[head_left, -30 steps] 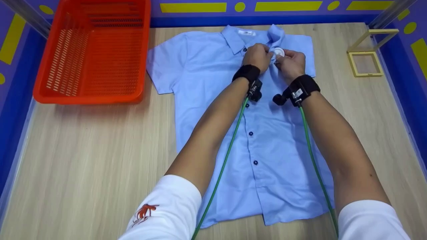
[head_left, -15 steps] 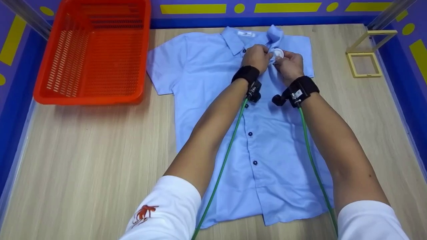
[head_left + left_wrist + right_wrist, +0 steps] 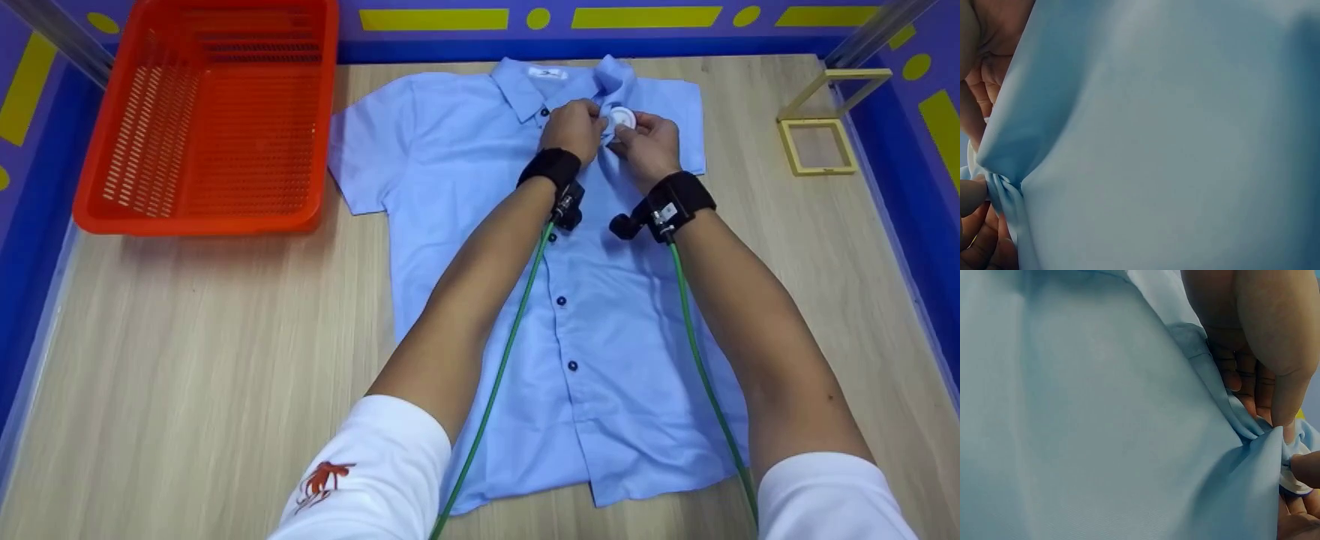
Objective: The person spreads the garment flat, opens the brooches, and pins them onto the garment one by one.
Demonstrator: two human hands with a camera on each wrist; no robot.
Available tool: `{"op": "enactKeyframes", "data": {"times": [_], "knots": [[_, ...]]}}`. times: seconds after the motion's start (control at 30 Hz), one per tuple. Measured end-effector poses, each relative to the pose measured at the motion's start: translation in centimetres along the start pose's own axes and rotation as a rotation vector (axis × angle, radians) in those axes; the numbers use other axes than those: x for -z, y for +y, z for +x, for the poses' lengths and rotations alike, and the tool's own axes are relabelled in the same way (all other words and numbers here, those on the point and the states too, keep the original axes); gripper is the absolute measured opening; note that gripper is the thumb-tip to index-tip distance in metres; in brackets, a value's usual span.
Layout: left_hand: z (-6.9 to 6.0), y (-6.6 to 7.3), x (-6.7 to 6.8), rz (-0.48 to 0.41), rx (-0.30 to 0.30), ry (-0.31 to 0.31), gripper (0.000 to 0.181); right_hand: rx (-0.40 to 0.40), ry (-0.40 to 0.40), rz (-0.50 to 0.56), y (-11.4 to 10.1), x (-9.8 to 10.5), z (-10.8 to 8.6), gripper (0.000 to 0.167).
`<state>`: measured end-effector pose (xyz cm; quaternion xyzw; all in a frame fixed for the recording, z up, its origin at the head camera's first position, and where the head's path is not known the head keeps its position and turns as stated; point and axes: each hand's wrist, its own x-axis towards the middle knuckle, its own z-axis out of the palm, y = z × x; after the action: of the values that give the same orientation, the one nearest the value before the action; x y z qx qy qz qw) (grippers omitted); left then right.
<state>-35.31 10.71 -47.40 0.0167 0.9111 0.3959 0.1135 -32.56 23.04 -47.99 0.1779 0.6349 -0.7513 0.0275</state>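
Note:
A light blue short-sleeved shirt (image 3: 480, 195) with dark buttons lies spread on the table, collar at the far side. Near the collar, my left hand (image 3: 573, 132) pinches a gathered fold of its cloth. My right hand (image 3: 651, 147) grips a round white badge (image 3: 622, 120) between thumb and fingers, against that fold. Bunched fabric (image 3: 1008, 194) meets the fingertips in the left wrist view. In the right wrist view, a thumb presses on the badge (image 3: 1293, 482), which cloth and fingers partly cover. The back of the badge is hidden.
An orange-red plastic basket (image 3: 319, 150) stands at the far left of the wooden table (image 3: 210, 360). A small yellow hinged frame (image 3: 817, 171) sits at the far right. Green cables (image 3: 495, 390) from the wrist cameras trail over the shirt. Blue-purple walls (image 3: 450, 46) border the table.
Both hands stay at almost the same spot by the collar. The badge's face shows slightly more, and the collar and hands have shifted a little to the left.

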Motion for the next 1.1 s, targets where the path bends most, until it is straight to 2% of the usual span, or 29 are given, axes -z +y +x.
{"op": "enactKeyframes", "data": {"times": [0.17,0.27,0.4,0.47,0.57,0.73,0.87,1.0,1.1], "knots": [[-0.1,-0.4,0.3,0.019,-0.022,0.009,0.035,0.048,0.041,-0.095,0.1,-0.7,-0.1,0.027],[-0.2,-0.8,0.7,0.046,-0.059,0.007,0.034,0.101,0.040,-0.184,0.4,-1.1,-0.2,0.023],[-0.2,-1.4,1.2,0.083,-0.116,-0.045,0.041,0.192,0.036,-0.349,0.8,-1.4,-0.2,0.023],[-0.3,-1.6,1.6,0.102,-0.123,-0.075,0.047,0.229,0.039,-0.425,1.1,-1.4,-0.1,0.022],[-0.2,-2.0,2.3,0.137,-0.113,-0.092,0.051,0.254,0.041,-0.472,1.4,-1.2,0.1,0.021],[-0.6,-2.8,4.0,0.174,-0.111,-0.062,0.049,0.216,0.046,-0.495,1.5,-0.6,0.3,0.023],[-1.0,-3.9,5.6,0.239,-0.134,-0.006,0.047,0.167,0.061,-0.575,1.1,0.4,0.4,0.032],[-1.4,-6.1,7.7,0.385,-0.137,0.072,0.044,0.121,0.064,-0.647,0.7,1.2,0.4,0.055],[-1.8,-8.5,9.5,0.507,-0.127,0.131,0.041,0.062,0.052,-0.629,0.2,1.6,0.5,0.067]]}}
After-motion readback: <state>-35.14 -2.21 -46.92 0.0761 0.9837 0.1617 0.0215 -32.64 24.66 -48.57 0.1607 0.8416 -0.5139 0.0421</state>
